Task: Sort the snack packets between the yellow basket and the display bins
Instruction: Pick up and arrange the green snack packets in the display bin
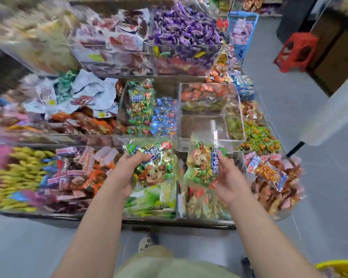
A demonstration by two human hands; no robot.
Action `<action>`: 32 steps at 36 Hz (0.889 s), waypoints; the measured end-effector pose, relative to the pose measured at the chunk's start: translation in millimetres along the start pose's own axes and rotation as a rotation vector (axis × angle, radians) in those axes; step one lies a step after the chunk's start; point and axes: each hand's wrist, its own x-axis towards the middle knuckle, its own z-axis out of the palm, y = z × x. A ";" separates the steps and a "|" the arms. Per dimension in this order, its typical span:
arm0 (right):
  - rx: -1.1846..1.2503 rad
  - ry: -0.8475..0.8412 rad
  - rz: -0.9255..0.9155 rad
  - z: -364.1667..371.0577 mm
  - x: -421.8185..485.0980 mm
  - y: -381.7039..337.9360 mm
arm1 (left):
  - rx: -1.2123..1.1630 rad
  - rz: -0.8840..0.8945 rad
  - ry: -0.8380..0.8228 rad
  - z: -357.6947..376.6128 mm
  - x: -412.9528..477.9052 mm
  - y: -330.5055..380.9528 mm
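My left hand [127, 173] grips a green cartoon snack packet [155, 167] by its left edge, above a front clear bin [149, 205] of pale green packets. My right hand [231, 177] grips a second packet of the same kind [201, 165], turned sideways, over the neighbouring front bin [205, 205]. Matching green packets [141, 105] fill a middle-row bin beside blue ones. Only a corner of the yellow basket [340, 267] shows on the floor at the bottom right.
Tiered clear bins hold many snacks; one middle-right bin [201, 127] looks nearly bare. A blue basket [242, 29] hangs at the back right. A red stool [295, 51] and a white pillar [333, 105] stand on the grey floor to the right.
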 end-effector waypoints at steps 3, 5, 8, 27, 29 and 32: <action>0.062 0.042 0.087 33.6 31.6 17.7 | 0.014 -0.002 -0.010 -34.6 24.0 25.2; 0.121 0.122 0.149 50.0 50.7 28.5 | 0.026 0.004 -0.032 -54.9 40.6 41.0; 0.286 0.157 0.220 66.3 74.8 43.7 | 0.017 0.029 -0.069 -82.4 62.9 64.4; -1.322 0.296 -0.125 125.9 224.8 -11.8 | 0.017 0.013 0.012 -140.4 170.6 148.5; -1.559 0.185 -0.179 141.9 245.2 -23.6 | -0.008 0.028 0.005 -142.2 176.9 154.1; -1.839 0.024 -0.228 164.5 280.6 -30.2 | 0.011 0.025 0.022 -146.0 189.3 159.4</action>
